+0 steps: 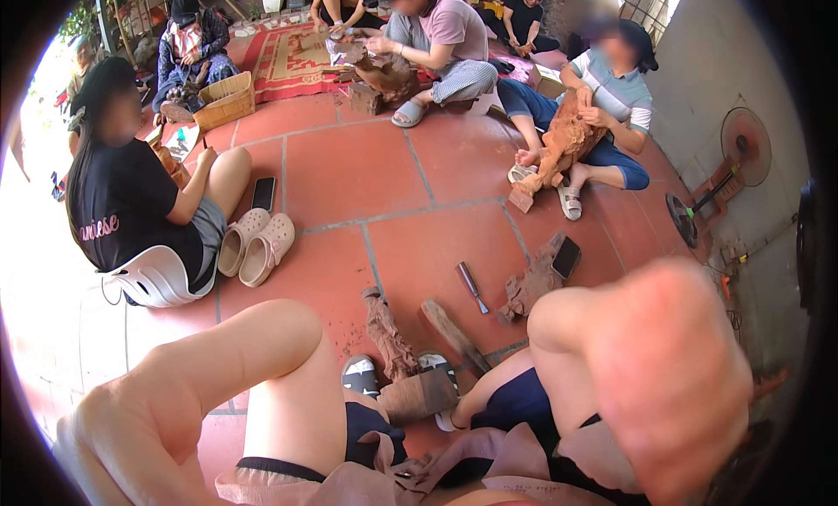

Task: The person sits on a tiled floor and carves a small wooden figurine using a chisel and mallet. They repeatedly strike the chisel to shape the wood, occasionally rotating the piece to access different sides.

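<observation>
Both my arms are bent at the elbows, with the hands raised close to the camera. My left hand (131, 427) is at the lower left, bent at the wrist, its fingers mostly cut off by the rim. Large and blurred at the lower right is my right hand (672, 366); its fingers cannot be made out. Neither touches the work on the floor. Between my slippered feet lies a reddish-brown wood carving (388, 331) with a blocky base (419, 394). Right of it are a wooden stick (454, 333) and a chisel (471, 288).
A rough wood piece (528, 286) lies right of the chisel, with a phone (566, 257) on it. Pale clogs (266, 249) and another phone (264, 194) sit beside a seated person at left. Other people hold carvings farther off. A fan (745, 148) stands by the right wall.
</observation>
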